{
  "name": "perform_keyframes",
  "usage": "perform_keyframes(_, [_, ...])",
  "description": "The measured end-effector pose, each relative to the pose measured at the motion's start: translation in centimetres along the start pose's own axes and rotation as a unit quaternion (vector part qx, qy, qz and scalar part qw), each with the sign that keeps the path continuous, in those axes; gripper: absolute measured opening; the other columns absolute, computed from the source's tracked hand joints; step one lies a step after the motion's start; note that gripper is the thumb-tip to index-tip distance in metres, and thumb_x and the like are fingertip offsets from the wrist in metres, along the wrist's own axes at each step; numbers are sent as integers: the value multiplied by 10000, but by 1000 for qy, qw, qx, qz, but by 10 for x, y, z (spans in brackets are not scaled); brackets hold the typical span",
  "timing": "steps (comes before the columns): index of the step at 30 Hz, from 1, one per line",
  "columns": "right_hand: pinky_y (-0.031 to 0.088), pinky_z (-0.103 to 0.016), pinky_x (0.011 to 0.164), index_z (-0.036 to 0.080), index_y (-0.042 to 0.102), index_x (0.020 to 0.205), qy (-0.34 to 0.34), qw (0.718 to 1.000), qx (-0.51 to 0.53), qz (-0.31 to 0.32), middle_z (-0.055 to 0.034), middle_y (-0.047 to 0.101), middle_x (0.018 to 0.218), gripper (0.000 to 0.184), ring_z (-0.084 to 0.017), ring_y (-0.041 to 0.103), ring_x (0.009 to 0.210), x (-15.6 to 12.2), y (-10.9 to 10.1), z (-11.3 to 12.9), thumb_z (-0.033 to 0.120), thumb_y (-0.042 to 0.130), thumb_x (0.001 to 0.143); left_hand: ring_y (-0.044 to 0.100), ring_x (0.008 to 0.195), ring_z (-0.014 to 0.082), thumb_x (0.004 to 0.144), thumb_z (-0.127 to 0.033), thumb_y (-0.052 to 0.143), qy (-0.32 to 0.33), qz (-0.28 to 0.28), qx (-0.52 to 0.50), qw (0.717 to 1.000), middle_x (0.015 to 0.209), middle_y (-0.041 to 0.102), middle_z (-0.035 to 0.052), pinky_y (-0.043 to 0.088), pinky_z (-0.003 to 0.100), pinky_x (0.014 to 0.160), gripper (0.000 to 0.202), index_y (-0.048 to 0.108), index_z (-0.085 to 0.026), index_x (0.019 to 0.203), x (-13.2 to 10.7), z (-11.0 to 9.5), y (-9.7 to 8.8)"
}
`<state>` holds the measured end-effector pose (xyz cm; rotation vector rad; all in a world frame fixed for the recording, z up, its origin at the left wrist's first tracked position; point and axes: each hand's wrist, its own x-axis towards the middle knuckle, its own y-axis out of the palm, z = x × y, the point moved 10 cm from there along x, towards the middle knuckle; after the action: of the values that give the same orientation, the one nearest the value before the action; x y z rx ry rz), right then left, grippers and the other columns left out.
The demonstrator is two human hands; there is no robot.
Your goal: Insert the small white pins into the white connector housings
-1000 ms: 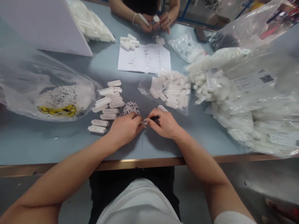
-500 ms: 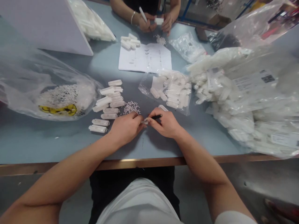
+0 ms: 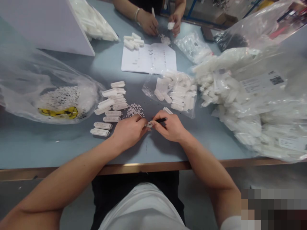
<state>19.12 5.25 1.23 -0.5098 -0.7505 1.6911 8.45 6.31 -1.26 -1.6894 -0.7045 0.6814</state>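
Note:
My left hand (image 3: 129,130) and my right hand (image 3: 169,126) meet at the middle of the blue-grey table (image 3: 48,147). The left hand's fingers are curled round a small white part (image 3: 146,125) that only just shows between the hands. In my right hand a thin black tool (image 3: 158,121) is pinched, with its tip at that part. A little heap of tiny white pieces (image 3: 135,110) lies just beyond my left hand. Several white connector blocks (image 3: 110,103) lie in rows to the left of that heap.
A clear bag of white blocks (image 3: 175,92) lies beyond my right hand, with big plastic bags of white parts (image 3: 251,99) at the right. Another bag with a yellow mark (image 3: 55,99) sits left. A printed sheet (image 3: 148,59) lies further back. A co-worker's hands (image 3: 160,22) work at the far edge.
My own hands have stayed in place. The co-worker's hands at the far edge have moved apart and lower toward the table, one with a pen-like tool and one with a white piece.

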Motion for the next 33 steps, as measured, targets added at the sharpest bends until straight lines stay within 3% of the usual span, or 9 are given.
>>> perform_keyframes(20, [366, -279, 630, 195, 569, 885, -35, 997, -68, 29, -37, 648, 770, 212, -151, 571, 671, 1, 14, 3, 363, 451, 937, 641, 803, 219, 950, -453, 432, 1, 12, 11, 1000, 970, 642, 86, 427, 296, 586, 349, 654, -186, 979, 0, -2, 0])
perform_keyframes(27, [419, -273, 680, 210, 600, 870, 7, 1000, 2, -15, -23, 678, 798, 199, -147, 604, 702, 1, 0, -5, 378, 506, 918, 642, 800, 220, 947, -473, 441, 6, -4, 16, 1000, 962, 646, 73, 391, 284, 556, 349, 655, -202, 999, 0, -2, -1])
perform_keyframes(33, [421, -273, 684, 210, 609, 871, 4, 1000, -6, -16, -24, 681, 796, 202, -150, 612, 708, 1, 0, -4, 382, 513, 918, 637, 810, 216, 945, -466, 454, 6, 2, 10, 1000, 967, 644, 78, 404, 281, 575, 345, 657, -194, 1009, 0, -2, -1])
